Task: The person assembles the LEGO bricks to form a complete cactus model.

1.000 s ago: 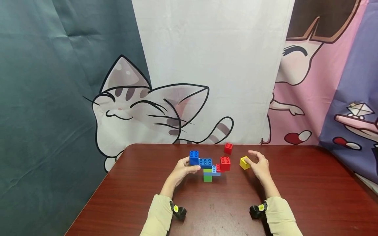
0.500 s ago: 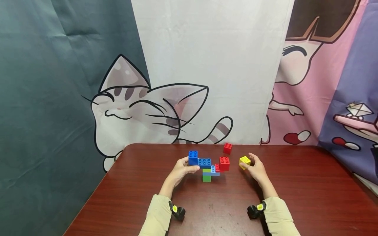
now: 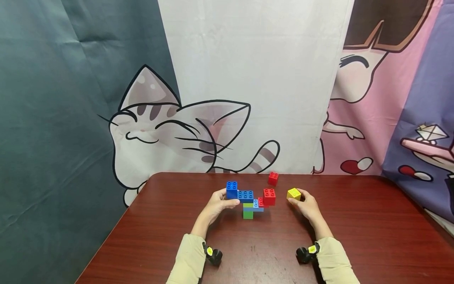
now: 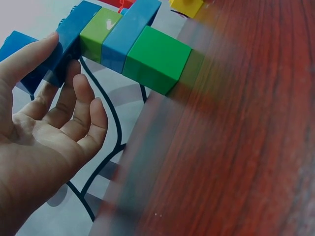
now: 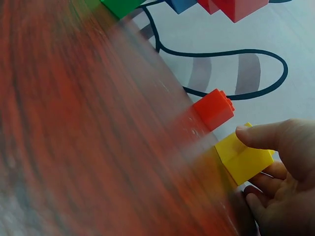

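Observation:
My left hand [image 3: 216, 206] grips the left end of a built block structure, with the thumb in front of a long blue block [image 3: 246, 196] and the fingers behind. A second blue block [image 3: 232, 189] sits on top at the left. Beneath are a light-blue block [image 4: 129, 37], a lime block [image 4: 100, 30] and a green block [image 4: 157, 60] at the foot. To the right the structure carries a red block [image 3: 269, 197]. My right hand [image 3: 309, 207] pinches a yellow block [image 5: 242, 156] between thumb and fingers, studs facing up in the head view; it is apart from the structure.
A loose red block [image 3: 273, 178] lies near the back edge of the brown wooden table [image 3: 170, 244]. Behind the table hangs a printed cloth [image 3: 262, 79] with a cartoon cat. Each wrist wears a small black camera [image 3: 214, 256].
The yellow block has turned so its studs face up, and my right fingers have shifted and closed round it. My left hand and the structure have stayed nearly still.

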A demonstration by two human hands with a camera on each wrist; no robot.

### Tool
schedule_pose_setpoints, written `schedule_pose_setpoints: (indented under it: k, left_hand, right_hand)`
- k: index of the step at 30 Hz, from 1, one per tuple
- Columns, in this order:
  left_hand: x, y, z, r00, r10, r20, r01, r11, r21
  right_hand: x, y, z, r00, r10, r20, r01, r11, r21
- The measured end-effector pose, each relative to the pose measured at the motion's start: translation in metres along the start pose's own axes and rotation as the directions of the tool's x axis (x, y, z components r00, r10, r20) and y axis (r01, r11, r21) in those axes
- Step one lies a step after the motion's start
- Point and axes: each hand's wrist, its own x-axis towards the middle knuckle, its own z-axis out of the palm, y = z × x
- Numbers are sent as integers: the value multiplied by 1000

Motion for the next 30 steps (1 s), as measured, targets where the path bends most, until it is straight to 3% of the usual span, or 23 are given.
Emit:
schedule_pose_setpoints:
  k: [7,14,22,30]
  left_hand:
    - [0,0,1,1000,-4,-3,4,1000,1]
    - [0,1,0,1000,-3,-4,3,1000,2]
    - [0,0,0,1000,-8,-12,8,1000,-3]
    - [-1,-1,0,1000,-13,-15,14,1000,24]
  right_hand:
    - [-2,1,-1,1000,-7,-10,7,1000,8]
    - [4,12,0,993,-83,-81,87,995,50]
    - [-1,-1,1,996,34,-77,-28,997,74]
    - [-1,-10,0,999,16,-30,-13,995,101]
